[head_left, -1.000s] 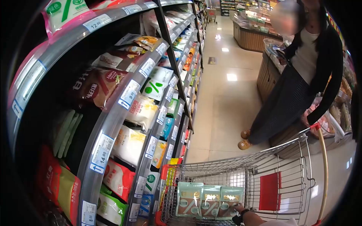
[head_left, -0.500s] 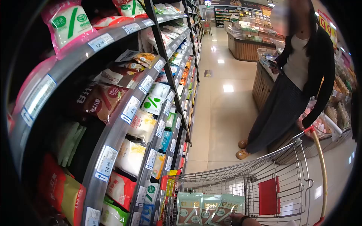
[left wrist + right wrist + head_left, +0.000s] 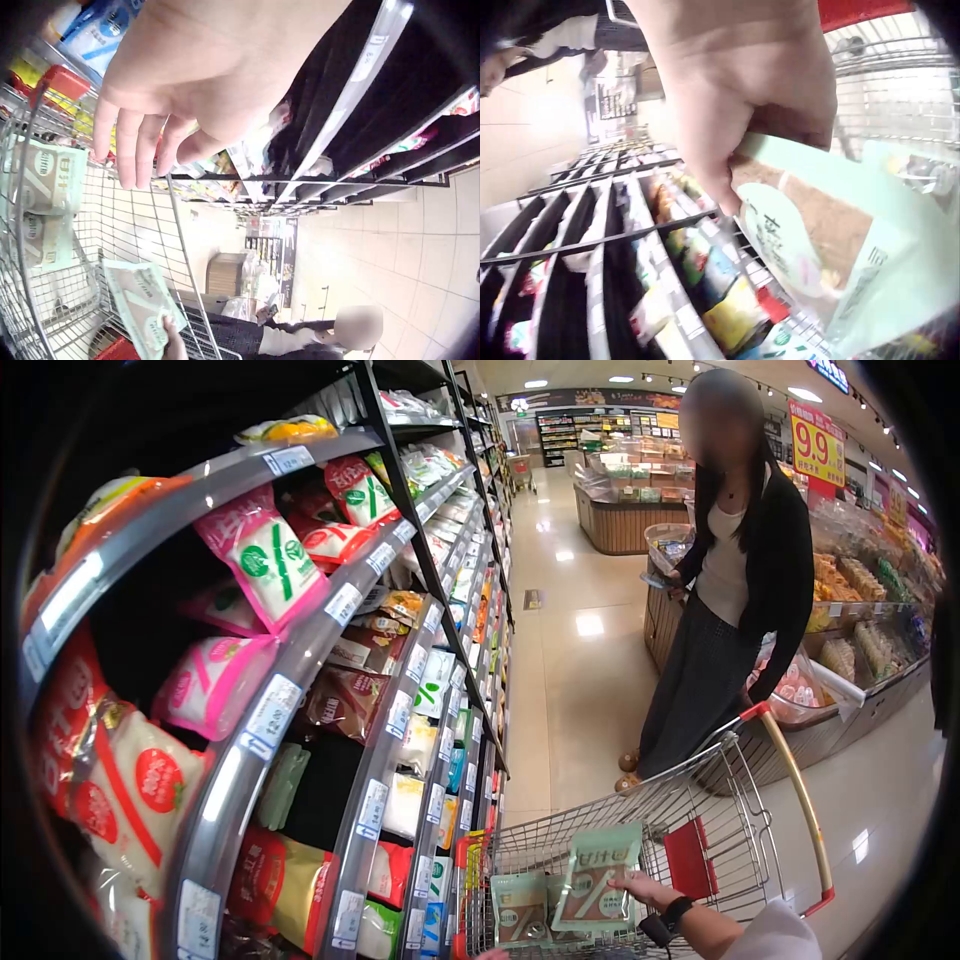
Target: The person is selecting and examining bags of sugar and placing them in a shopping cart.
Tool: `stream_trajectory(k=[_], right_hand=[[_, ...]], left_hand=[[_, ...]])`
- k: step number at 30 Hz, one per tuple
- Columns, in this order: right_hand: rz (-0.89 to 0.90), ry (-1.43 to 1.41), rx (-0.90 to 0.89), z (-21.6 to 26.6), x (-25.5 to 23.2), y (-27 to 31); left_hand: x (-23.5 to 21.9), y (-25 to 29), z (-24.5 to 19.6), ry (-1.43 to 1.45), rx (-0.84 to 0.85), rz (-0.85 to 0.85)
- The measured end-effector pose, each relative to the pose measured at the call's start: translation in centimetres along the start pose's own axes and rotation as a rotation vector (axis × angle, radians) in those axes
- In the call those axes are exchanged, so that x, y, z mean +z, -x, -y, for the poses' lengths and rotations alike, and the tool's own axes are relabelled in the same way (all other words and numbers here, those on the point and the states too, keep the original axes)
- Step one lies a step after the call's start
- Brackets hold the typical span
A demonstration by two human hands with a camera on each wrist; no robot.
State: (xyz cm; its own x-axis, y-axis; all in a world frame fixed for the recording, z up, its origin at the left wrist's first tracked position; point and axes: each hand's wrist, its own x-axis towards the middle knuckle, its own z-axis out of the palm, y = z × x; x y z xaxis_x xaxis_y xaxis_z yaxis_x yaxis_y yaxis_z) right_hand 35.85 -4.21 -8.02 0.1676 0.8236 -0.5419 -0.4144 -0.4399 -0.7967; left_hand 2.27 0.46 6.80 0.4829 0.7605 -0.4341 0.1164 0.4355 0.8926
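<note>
My right hand (image 3: 648,890) grips a pale green pouch (image 3: 598,875) by its edge, and the pouch stands upright over the shopping cart (image 3: 742,788). Brown contents show through its window in the right wrist view, with the thumb (image 3: 724,184) pressed against the front. Two more pouches of the same kind lie in the cart, one of them (image 3: 520,912) at the left and the other partly hidden behind the held one. My left hand (image 3: 195,75) hangs above the cart's wire rim with loose fingers and nothing in them. Only its edge shows at the bottom of the head view.
Shelves with bagged goods, such as a pink-edged bag (image 3: 262,560), run along the left. A person (image 3: 735,560) in a dark cardigan stands beyond the cart, one arm near its handle (image 3: 795,800). Produce displays (image 3: 865,600) line the right side of the aisle (image 3: 560,660).
My right hand has lifted the rightmost pouch up from the row in the cart. The head view has tilted up and shifted, and my left hand's edge now shows at the bottom.
</note>
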Motion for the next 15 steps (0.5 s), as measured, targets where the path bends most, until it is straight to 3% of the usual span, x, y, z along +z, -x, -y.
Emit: stream_trajectory(k=[2, 4, 6, 8, 9, 12, 14, 15], right_hand=[[0.085, -0.056, -0.027, 3.3, 1.6, 1.8], [0.137, -0.008, -0.031, 7.9, 4.2, 4.8], [0.155, 0.116, -0.066, 10.4, 6.6, 6.9], [0.181, 0.170, -0.107, 14.5, 11.1, 11.0], [0.197, 0.349, -0.186, 14.8, 12.6, 12.0], [0.265, 0.767, -0.459, 16.2, 15.7, 13.5], [0.365, 0.874, -0.600, 16.5, 17.4, 14.8], [0.448, 0.657, -0.624, 17.1, 18.5, 16.1]], left_hand=[[0.2, -1.5, 1.4, -0.117, 0.061, -0.115], [-0.5, -7.6, 4.3, -0.015, -0.004, 0.023], [2.0, -6.6, -1.4, 0.049, 0.023, 0.186], [3.5, -7.6, -2.6, 0.199, -0.061, 0.273], [3.9, -7.9, -2.7, 0.256, -0.107, 0.320], [5.4, -8.0, -3.6, 0.455, -0.029, 0.116], [5.0, -8.5, -4.0, 0.473, -0.114, 0.311], [5.1, -7.1, -5.2, 0.395, 0.103, 0.423]])
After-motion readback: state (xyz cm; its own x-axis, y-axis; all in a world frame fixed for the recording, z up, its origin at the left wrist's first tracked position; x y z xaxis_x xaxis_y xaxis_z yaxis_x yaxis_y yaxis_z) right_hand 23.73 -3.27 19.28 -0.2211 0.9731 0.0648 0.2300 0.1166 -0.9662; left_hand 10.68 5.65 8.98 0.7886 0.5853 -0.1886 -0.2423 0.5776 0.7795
